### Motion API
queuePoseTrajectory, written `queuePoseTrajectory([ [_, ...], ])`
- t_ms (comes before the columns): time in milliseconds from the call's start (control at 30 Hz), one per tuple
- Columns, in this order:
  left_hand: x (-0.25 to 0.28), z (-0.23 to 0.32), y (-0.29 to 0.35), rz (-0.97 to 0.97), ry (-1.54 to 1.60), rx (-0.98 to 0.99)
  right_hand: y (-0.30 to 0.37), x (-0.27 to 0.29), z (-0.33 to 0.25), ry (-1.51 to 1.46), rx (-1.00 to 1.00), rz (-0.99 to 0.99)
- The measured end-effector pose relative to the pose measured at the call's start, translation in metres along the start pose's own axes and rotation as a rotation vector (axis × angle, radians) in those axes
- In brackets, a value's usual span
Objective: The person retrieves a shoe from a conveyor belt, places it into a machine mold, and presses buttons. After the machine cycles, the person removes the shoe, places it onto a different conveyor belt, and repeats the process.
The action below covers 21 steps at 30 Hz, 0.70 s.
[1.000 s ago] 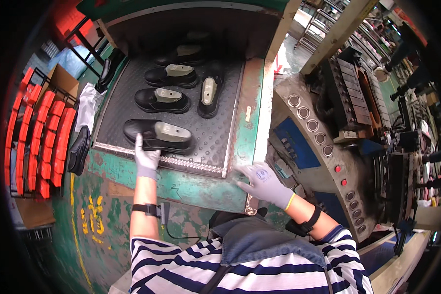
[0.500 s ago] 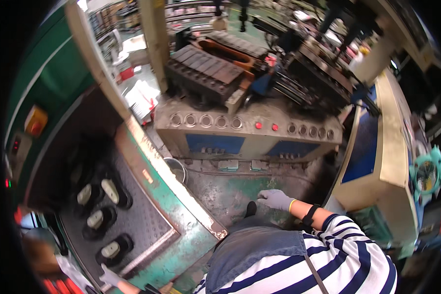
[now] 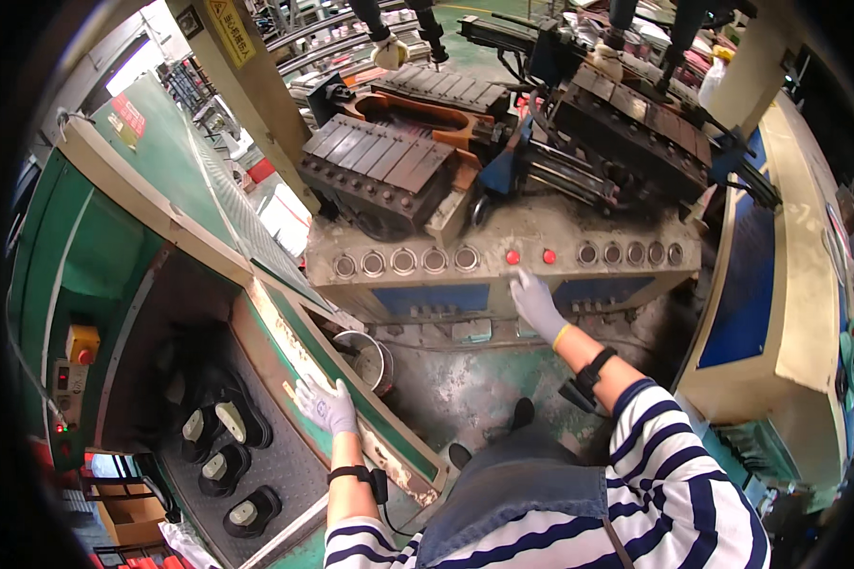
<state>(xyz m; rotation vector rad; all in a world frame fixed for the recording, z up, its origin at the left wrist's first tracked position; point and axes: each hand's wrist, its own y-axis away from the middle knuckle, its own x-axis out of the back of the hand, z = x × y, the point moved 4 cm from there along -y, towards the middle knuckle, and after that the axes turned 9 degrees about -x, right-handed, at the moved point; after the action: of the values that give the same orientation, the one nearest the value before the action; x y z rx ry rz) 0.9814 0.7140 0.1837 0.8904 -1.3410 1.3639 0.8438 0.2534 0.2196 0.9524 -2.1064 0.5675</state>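
My left hand point(image 3: 326, 406), in a pale glove, has its fingers spread and holds nothing. It is over the inner edge of the green machine frame point(image 3: 380, 417). To its left, several black shoes point(image 3: 247, 512) with pale pieces in their openings lie on a dark belt point(image 3: 294, 493). My right hand point(image 3: 538, 305), also gloved, reaches up to the front panel of a beige machine point(image 3: 489, 280). Its fingers are stretched out just below the left red button point(image 3: 512, 257); contact cannot be made out. A second red button point(image 3: 549, 256) sits beside it.
Metal press blocks point(image 3: 380, 161) and a dark mould station point(image 3: 626, 123) top the machine. A bucket point(image 3: 365, 360) stands at its foot. An orange-yellow switch box point(image 3: 83, 344) hangs at left. A beige cabinet with a blue panel point(image 3: 731, 284) stands at right.
My left hand has moved from beside the nearest shoe up and right to the frame's edge. My right hand has risen toward the red buttons. The view has shifted.
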Motion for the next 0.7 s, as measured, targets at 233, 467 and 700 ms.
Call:
queuePoseTrajectory([
  [233,-0.005,0.02,-0.004,-0.001,-0.087,0.119,-0.19,0.011,-0.029,-0.225,0.02,0.188],
  [467,-0.001,0.023,-0.004,0.018,-0.068,0.113,-0.263,-0.017,-0.038,-0.071,-0.217,0.023],
  [700,-0.003,0.022,-0.005,0.021,-0.045,0.096,-0.293,-0.019,-0.032,-0.033,-0.178,0.17],
])
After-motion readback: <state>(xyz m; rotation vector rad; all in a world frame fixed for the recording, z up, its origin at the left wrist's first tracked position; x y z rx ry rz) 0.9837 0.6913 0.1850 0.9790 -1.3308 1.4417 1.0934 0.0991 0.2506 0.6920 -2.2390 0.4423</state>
